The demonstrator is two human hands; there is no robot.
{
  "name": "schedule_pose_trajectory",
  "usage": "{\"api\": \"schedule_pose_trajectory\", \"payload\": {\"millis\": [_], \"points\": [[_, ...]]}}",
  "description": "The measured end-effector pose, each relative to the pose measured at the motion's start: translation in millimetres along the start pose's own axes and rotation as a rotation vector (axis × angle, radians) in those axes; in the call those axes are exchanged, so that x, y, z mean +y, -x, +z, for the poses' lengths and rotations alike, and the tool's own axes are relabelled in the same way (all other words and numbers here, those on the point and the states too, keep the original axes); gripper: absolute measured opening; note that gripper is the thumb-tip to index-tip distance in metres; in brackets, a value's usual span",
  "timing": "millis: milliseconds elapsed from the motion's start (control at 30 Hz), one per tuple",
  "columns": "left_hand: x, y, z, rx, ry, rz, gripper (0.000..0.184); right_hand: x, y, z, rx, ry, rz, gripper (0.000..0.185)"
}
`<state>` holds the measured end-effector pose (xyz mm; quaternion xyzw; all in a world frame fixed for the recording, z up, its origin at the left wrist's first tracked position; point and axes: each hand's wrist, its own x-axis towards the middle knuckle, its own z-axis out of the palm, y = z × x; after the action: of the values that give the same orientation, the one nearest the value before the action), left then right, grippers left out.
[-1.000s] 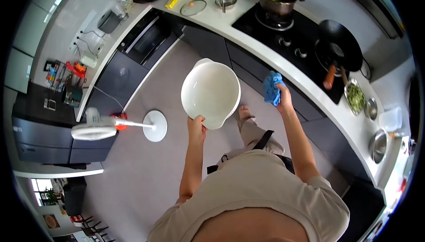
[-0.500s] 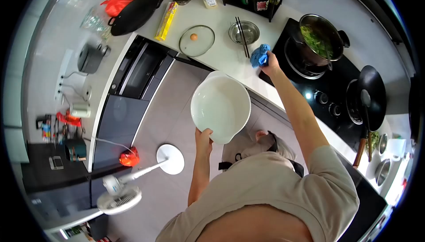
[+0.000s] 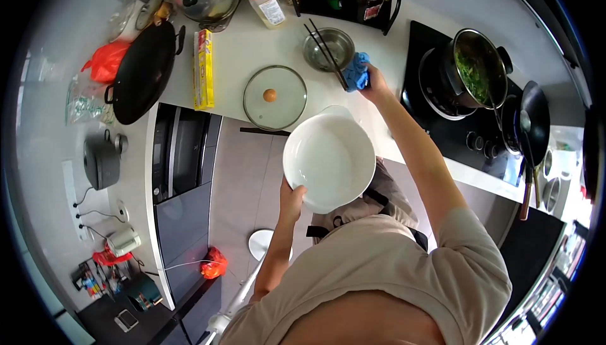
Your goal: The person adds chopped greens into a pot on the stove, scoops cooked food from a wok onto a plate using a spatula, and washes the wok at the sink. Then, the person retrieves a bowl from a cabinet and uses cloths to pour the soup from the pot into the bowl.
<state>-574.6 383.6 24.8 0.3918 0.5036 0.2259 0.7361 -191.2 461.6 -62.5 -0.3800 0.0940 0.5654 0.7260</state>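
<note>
My left hand (image 3: 291, 202) grips the near-left rim of a large white bowl (image 3: 329, 163) with small side lugs. The bowl is tilted toward me, with nothing visible in it, above the floor by the counter edge. My right hand (image 3: 374, 86) is closed on a crumpled blue cloth (image 3: 357, 73) over the counter. Just left of the cloth is a steel bowl (image 3: 344, 45), and dark chopsticks (image 3: 323, 47) lie across it, their lower ends close to the cloth. Whether the cloth touches them I cannot tell.
A glass lid (image 3: 284, 111) with a brown knob lies on the counter beside a yellow box (image 3: 203, 70). On the right, the black hob (image 3: 413, 61) carries a pot of greens (image 3: 472, 70) and a wok (image 3: 535, 114). A standing fan's base (image 3: 260, 244) is on the floor.
The view has shifted left and forward. My right hand has brought the cloth closer to the steel bowl and chopsticks. My left hand still holds the white bowl, now nearer the counter's right side.
</note>
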Motion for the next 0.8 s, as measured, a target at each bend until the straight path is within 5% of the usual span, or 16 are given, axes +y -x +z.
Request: {"api": "schedule_pose_trajectory", "payload": {"millis": [167,267,400,467,533,700,800], "points": [[12,-43,16,-0.115,-0.144,-0.030,0.062,-9,-2,42,0.117,0.065,-0.017,0.021],[16,-63,37,-0.139,-0.194,-0.047,0.064,-25,0,34,0.059,0.405,-0.249,0.024],[17,-83,58,-0.198,-0.161,-0.073,0.066,-68,99,37,0.213,1.235,-0.632,0.029],[17,-90,67,-0.199,-0.151,-0.104,0.067,-77,150,16,0.190,1.313,-0.875,0.034],[16,-98,78,-0.238,-0.157,-0.063,0.066,-76,193,-17,0.246,1.260,-0.918,0.033],[-6,-117,102,-0.215,-0.141,-0.029,0.065,-50,260,-98,0.598,0.719,-0.621,0.025],[-13,-117,117,-0.178,-0.124,-0.003,0.065,-42,277,-123,0.763,0.861,-0.644,0.024]]}}
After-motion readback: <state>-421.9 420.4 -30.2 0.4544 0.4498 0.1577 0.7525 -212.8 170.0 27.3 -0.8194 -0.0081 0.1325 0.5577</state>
